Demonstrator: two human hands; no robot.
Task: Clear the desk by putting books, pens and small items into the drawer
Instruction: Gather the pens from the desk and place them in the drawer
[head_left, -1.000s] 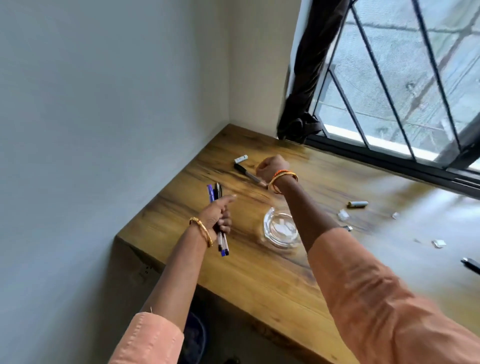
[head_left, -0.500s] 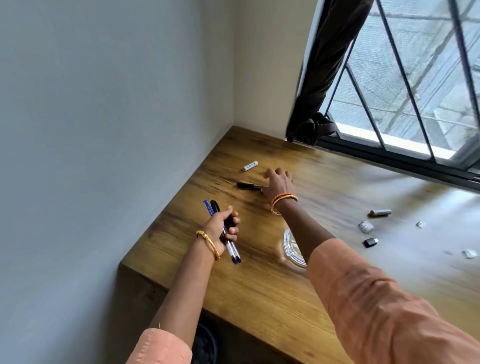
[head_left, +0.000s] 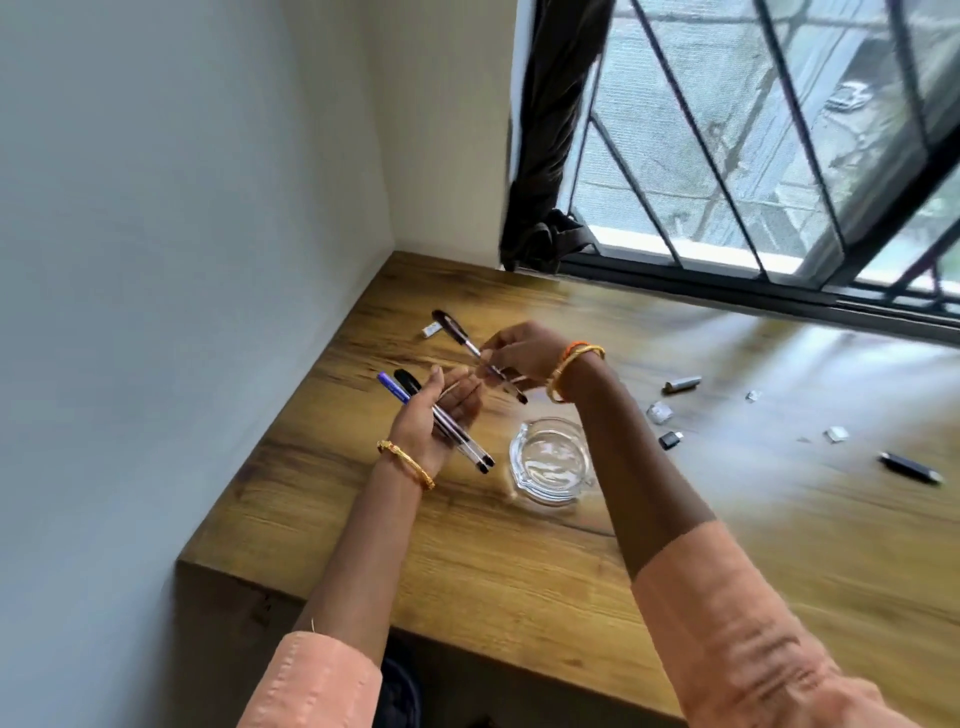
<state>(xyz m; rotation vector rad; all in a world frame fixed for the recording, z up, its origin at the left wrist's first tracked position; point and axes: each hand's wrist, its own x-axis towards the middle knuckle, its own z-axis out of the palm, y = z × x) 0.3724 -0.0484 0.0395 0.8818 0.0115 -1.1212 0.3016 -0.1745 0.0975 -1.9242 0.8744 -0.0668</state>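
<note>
Home room corner indicated: wooden desk (head_left: 519, 561) set against plain walls (head_left: 156, 260); barred window (head_left: 753, 156) with tied dark curtain (head_left: 550, 156) seen upper right.

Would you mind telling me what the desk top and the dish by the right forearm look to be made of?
Desk top: wood or wood-look laminate, shown by brown grain and a semi-gloss sheen.
Dish: clear glass, since the grain shows through it; thick moulded rim.
</note>
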